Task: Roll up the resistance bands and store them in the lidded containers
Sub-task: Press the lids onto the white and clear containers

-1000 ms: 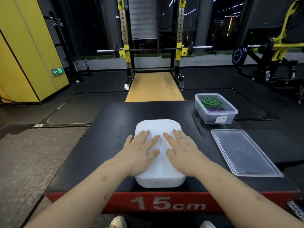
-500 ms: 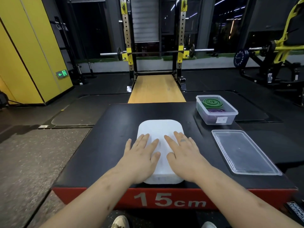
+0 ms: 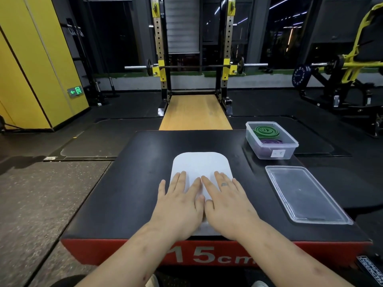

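Both palms flat | L hand (image 3: 179,206) + R hand (image 3: 228,206) open, fingers spread | on white lid (image 3: 200,164)

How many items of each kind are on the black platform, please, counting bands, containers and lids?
Rolled bands: 2, green band and purple band
Containers: 2, clear container and white container
Loose lids: 1, clear lid
Total: 5

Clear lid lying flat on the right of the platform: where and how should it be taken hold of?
Probably by the raised rim of the clear lid, at the long edge facing the right hand. It lies flat on the platform, so only that thin lip offers purchase: slip fingertips under, thumb on top.
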Motion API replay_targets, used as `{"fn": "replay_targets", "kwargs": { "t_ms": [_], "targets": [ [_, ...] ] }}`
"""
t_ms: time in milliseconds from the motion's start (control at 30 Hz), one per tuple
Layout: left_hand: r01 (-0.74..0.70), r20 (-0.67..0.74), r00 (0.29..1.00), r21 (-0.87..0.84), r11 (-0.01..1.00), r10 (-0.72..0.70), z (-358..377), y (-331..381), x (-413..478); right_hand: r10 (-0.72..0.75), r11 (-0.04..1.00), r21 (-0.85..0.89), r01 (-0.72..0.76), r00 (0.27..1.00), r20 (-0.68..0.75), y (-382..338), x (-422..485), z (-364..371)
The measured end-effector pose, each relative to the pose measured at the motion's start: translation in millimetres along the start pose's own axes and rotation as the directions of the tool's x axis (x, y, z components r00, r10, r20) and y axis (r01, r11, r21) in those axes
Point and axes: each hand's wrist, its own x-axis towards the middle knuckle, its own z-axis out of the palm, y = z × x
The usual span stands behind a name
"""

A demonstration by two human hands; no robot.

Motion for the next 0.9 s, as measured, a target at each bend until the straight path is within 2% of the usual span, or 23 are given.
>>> {"fn": "replay_targets", "kwargs": {
  "t_ms": [200, 333, 600, 800, 900],
  "targets": [
    [-0.030, 0.031, 0.999, 0.010, 0.999, 0.030, -3.0, -8.0, -0.8, -0.036, 0.999, 0.036, 0.036, 0.999, 0.019, 11.4, 1.6, -2.2],
    [-0.009, 0.088, 0.996, 0.014, 1.000, 0.008, -5.7, -26.2, -0.8, 0.004, 0.996, 0.087, -0.007, 0.999, 0.037, 30.4, 0.3, 1.7],
    [-0.016, 0.106, 0.994, -0.004, 1.000, 0.016, -7.3, -27.4, 2.2, -0.010, 0.989, 0.148, -0.001, 0.997, 0.075, 30.3, 3.4, -3.9],
    [-0.023, -0.071, 0.997, 0.021, 1.000, 0.025, -16.1, -27.4, 24.1, 0.035, 0.989, 0.146, -0.024, 0.997, -0.075, 36.4, 27.7, -11.5],
    [-0.029, -0.080, 0.996, -0.012, 1.000, 0.027, -10.3, -28.1, 24.5, 0.018, 0.991, 0.136, -0.002, 0.994, -0.111, 36.6, 25.4, -4.8]
  ]
}}
